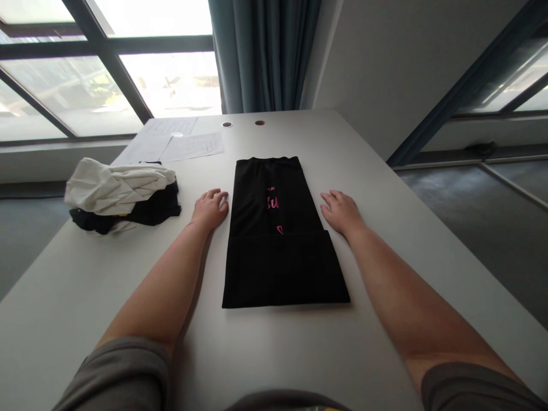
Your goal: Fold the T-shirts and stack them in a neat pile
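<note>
A black T-shirt (282, 268), folded into a long narrow strip, lies flat on the white table in front of me. Its near end is turned up over the rest, partly covering pink lettering on the upper part. My left hand (210, 208) rests on the table just left of the shirt, apart from it, fingers loosely stretched and holding nothing. On the other side, my right hand (341, 211) lies close to the shirt's right edge with its fingers slightly spread, also with nothing in it.
A crumpled pile of white cloth (115, 182) and black cloth (160, 205) sits at the table's left edge. Paper sheets (192, 145) lie at the far left, near two round holes in the white table (282, 359). Windows and a blue-grey curtain (265, 57) stand behind.
</note>
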Available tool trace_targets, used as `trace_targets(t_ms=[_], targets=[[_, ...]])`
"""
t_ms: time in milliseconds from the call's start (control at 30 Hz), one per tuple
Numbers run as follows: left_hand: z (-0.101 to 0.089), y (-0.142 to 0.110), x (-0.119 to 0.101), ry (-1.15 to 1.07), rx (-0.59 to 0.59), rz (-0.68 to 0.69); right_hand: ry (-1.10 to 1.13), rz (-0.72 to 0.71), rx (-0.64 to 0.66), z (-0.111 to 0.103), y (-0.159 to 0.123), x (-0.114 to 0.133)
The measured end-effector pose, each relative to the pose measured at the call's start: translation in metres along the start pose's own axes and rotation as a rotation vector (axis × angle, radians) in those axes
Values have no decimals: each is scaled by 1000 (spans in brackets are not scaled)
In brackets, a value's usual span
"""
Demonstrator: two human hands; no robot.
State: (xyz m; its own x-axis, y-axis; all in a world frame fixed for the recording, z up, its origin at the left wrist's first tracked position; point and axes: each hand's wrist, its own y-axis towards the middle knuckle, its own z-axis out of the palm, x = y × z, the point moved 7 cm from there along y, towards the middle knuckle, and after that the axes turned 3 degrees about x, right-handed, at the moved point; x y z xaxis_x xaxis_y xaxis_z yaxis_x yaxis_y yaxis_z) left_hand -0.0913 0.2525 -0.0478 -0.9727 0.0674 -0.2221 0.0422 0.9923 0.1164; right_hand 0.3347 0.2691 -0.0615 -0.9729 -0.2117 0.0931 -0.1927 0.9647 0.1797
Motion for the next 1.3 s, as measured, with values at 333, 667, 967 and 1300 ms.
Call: trace_targets(t_ms=[333, 667, 967, 1300], targets=[[-5, -9, -6, 16, 16, 25, 31, -60, 1, 3, -2, -5], [-8, -10, -1, -18, 12, 47, 89, -72, -17, -1, -4, -2], [-8, -7, 3, 23, 7, -18, 166, -155, -119, -4, 0, 2], [-6, -5, 5, 39, 2, -53, 285, -191, -221, -15, -5, -1]])
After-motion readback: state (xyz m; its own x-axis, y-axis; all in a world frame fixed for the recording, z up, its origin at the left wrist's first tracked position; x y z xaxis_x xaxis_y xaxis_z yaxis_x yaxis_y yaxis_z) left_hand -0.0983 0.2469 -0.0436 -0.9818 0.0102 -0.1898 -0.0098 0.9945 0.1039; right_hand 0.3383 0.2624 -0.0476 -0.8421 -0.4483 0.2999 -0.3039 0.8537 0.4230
